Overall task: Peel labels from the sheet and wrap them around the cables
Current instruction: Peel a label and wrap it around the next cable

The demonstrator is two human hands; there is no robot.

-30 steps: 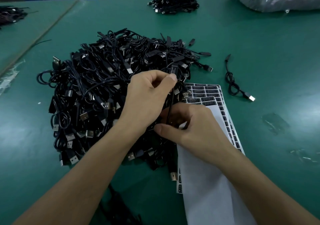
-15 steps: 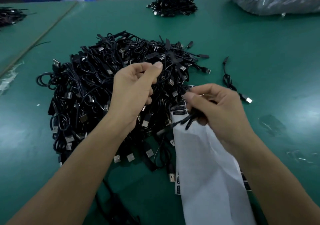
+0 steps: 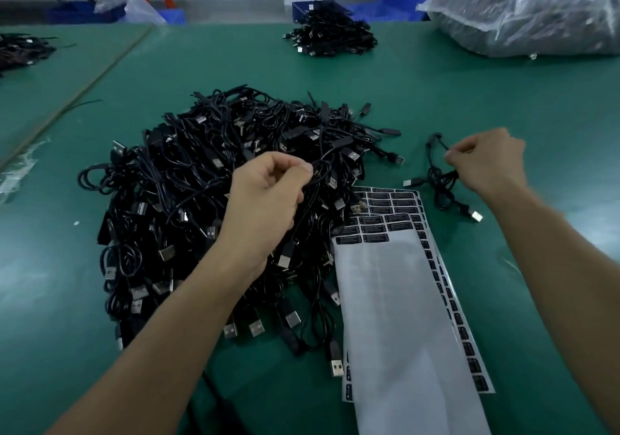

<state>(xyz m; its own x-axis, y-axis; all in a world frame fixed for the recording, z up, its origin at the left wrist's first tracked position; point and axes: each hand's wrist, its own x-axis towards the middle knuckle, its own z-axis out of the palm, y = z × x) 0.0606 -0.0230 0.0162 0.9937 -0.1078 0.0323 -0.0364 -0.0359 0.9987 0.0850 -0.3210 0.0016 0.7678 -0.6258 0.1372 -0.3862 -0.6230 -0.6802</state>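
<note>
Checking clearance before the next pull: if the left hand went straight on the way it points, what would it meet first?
Most likely the cable pile. The left hand pinches one cable over it and points away across it; its height above is unclear.

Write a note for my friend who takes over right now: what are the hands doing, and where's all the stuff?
Left hand: pinches a cable on top of the big pile.
Right hand: pinches a loose cable right of the pile, beyond the label sheet.
Label sheet: flat between the arms, near part stripped bare, labels left at the far end.
Done: many labels are off; labelled cables can't be made out.
Left: peel a label, wrap the cable, then work through the pile.
</note>
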